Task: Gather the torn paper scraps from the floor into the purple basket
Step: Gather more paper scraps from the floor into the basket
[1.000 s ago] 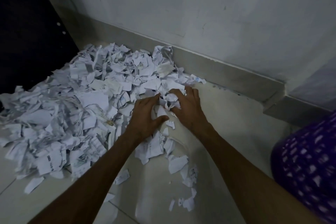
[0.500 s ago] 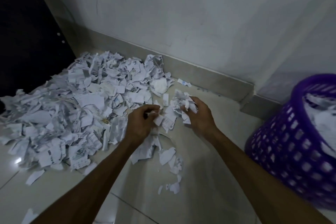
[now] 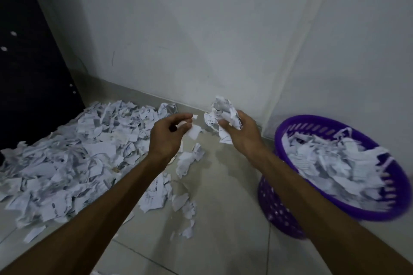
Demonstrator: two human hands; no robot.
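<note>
The step in hand looks like the carry: a fresh handful is up off the floor and on its way to the purple basket [image 3: 312, 121]. The right hand [image 3: 242, 134] has its fingers curled round a crumpled wad of scraps [image 3: 223, 110], which bulges above the fingertips and hangs a little below the thumb. The left hand [image 3: 166, 136] holds less; its thumb and forefinger close narrowly on a small white scrap [image 3: 194, 132] that sticks out just past the fingertips toward the right hand. The basket stands to the right of the right hand's knuckles, near but apart, already well filled with paper. The main heap of torn paper scraps [image 3: 67, 158] lies on the floor [image 3: 223, 219] to the left of and below the left hand, and a thin trail of loose pieces [image 3: 186, 162] lies under the gap between the two hands. The next move probably calls for swinging both hands rightward over the rim before the fingers let go, keeping the wad squeezed so nothing drops short. By the size of the heap, most of the task remains.
</note>
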